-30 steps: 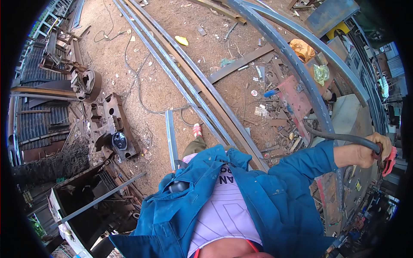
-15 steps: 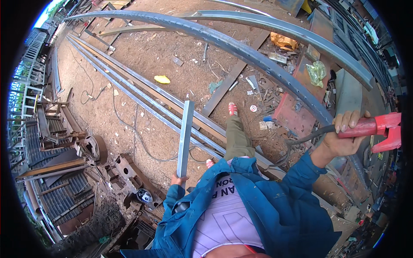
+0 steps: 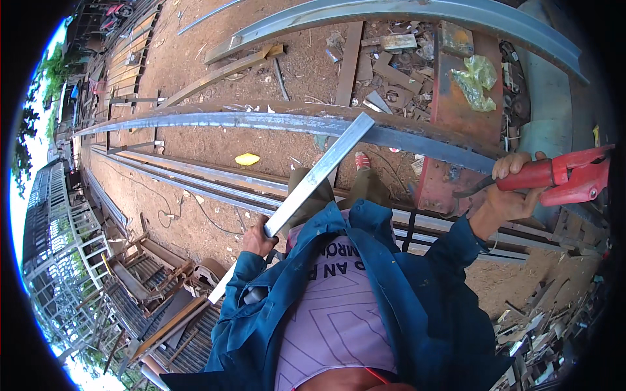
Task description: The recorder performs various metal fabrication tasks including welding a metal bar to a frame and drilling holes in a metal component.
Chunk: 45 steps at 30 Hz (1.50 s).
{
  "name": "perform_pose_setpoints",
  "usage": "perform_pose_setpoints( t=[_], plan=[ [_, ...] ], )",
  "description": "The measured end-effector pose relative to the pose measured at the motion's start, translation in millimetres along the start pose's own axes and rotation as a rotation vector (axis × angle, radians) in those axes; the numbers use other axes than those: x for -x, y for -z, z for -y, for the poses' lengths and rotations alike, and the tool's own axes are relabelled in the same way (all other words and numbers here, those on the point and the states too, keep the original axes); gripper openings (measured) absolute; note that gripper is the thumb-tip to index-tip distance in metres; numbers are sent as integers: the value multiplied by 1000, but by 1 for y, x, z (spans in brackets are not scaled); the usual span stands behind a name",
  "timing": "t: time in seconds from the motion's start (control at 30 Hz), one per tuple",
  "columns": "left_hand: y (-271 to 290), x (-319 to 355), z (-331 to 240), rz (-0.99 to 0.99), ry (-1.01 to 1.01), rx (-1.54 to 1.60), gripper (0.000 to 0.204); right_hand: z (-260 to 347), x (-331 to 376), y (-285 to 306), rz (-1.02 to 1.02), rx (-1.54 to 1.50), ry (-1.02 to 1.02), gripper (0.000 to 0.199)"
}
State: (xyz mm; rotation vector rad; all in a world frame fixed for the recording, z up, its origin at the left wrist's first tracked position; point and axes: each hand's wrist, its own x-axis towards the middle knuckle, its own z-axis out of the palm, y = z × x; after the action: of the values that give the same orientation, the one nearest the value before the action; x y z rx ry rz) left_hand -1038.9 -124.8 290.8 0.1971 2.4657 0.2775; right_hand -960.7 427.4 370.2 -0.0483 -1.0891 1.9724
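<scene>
1. Dirt yard floor (image 3: pixel 195 65); curved steel beams (image 3: pixel 391 133) span the frame's upper half.
2. Left hand (image 3: pixel 259 238), centre: clenched around flat steel bar (image 3: pixel 319 174).
3. Right hand (image 3: pixel 512 189), right edge: grasping red electrode holder (image 3: pixel 561 177).

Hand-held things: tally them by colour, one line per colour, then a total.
Grey: 1, the flat steel bar gripped by the left hand.
Red: 1, the red-handled tool gripped by the right hand.
Total: 2
</scene>
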Motion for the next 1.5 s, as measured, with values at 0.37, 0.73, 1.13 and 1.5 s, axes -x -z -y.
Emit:
perform_pose_setpoints(
  t=[0.37, 0.73, 1.13, 1.5],
  plan=[
    [130, -228, -66, -4, -733, -275, 46, 15, 105, -30, -650, 151, 218, 50],
    [167, -332, -83, 217, -1011, -435, 53, -100, 213, -189, -894, -75, 207, 41],
    [148, -337, -71, 138, -977, -472, 53, -134, 192, -218, -939, 52, 25, 44],
    [147, -321, -81, 75, -869, -668, 47, -141, 190, -180, -894, -71, -103, 49]
  ],
)
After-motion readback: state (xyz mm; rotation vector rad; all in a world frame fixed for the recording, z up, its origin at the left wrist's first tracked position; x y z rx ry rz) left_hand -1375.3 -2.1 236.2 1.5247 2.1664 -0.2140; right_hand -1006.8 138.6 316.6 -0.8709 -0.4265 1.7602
